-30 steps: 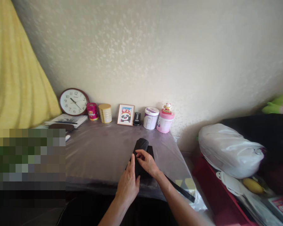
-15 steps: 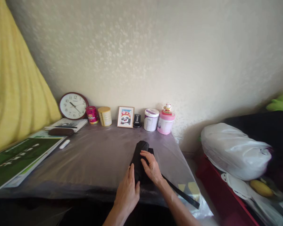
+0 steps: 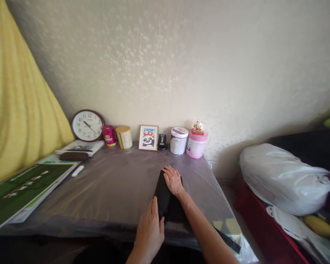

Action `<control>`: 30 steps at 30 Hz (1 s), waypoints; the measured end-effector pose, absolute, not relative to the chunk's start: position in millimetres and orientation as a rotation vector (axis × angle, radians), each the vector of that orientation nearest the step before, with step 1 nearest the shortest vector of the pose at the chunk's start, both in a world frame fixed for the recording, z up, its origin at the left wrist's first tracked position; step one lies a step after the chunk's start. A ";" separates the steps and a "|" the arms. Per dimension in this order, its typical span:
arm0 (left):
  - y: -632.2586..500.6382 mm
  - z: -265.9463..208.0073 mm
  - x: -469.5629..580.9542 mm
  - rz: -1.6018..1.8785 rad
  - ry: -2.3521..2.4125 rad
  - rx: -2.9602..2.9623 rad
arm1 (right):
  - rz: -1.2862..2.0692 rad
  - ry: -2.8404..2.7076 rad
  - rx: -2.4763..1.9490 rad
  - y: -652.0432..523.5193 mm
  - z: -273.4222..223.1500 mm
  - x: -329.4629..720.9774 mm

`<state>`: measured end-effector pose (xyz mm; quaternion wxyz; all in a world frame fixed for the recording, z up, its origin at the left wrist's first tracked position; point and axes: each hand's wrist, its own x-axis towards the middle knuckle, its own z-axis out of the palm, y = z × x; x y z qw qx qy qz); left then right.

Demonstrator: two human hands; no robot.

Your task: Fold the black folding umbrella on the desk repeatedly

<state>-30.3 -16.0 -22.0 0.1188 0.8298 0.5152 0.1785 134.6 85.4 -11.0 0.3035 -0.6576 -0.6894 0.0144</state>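
Note:
A bundle of folded black fabric (image 3: 162,196) lies lengthwise on the table in front of me, its kind not clear. My left hand (image 3: 150,227) grips its near left edge, fingers along the side and thumb at the near end. My right hand (image 3: 173,180) lies flat across the far end, fingers stretched out and pressed on the fabric. Out from beneath my right forearm runs a black strap (image 3: 228,240) toward the table's right corner; whether it joins the bundle is hidden by the arm.
Along the wall stand a clock (image 3: 88,125), a pink tin (image 3: 109,135), a yellow-lidded can (image 3: 124,137), a framed panda picture (image 3: 148,138) and two tubs, one a white tub (image 3: 178,141). Green booklets (image 3: 30,190) lie left. A white plastic bag (image 3: 283,178) sits right of the table.
My right hand has slid forward to the bundle's far end and flattened there. The bundle looks flatter and wider. My left hand stays at the near left edge. The view has shifted slightly.

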 end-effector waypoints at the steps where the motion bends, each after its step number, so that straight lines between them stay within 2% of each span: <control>1: -15.7 -23.7 -30.2 0.534 1.516 2.428 | 0.052 -1.799 -1.760 89.8 -11.6 136.7; 11: -14.6 -30.4 -28.8 0.640 1.529 2.428 | 0.387 -1.185 -1.806 65.9 -14.8 188.2; 25: -14.4 -31.0 -28.3 0.693 1.543 2.417 | 0.908 -1.054 -1.663 39.1 16.0 159.3; 30: -15.7 -29.3 -29.4 0.708 1.554 2.405 | 0.961 -1.072 -1.696 39.9 15.0 156.1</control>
